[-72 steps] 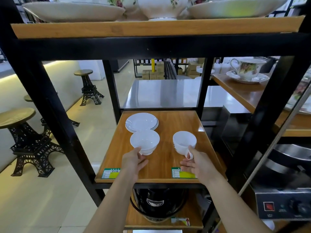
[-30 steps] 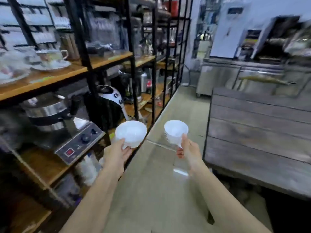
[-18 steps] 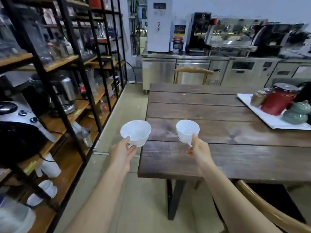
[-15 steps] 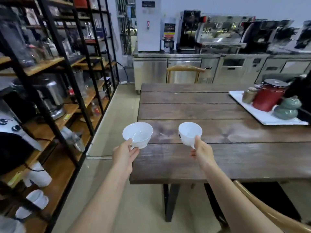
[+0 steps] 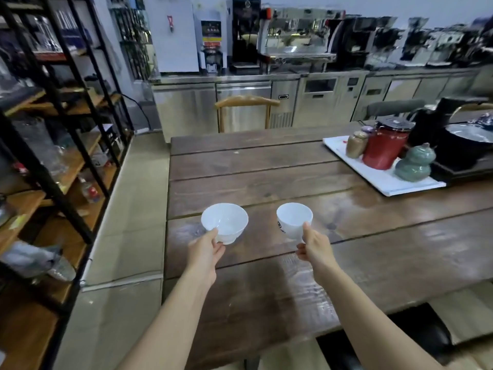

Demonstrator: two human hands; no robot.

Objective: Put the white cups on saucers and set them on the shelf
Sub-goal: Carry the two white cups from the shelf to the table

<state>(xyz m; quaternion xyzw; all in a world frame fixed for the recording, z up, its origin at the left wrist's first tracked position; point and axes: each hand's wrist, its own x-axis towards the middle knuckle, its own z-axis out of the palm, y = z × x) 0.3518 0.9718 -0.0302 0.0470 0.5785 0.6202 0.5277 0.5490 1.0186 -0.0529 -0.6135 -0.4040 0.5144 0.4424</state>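
While both cups are empty, left hand [image 5: 205, 252] holds wide cup [image 5: 224, 222].

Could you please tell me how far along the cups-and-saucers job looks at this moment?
Nothing looks finished. In hand: the left hand holds one white cup and the right hand holds the other white cup, both above the wooden table. No saucers are visible here, so seating both cups on saucers and shelving them remains.

Left hand [image 5: 205, 249] holds a wide cup [image 5: 224, 222]; right hand [image 5: 314, 245], at three o'clock, a narrower cup [image 5: 294, 219], above the table [image 5: 266, 177].
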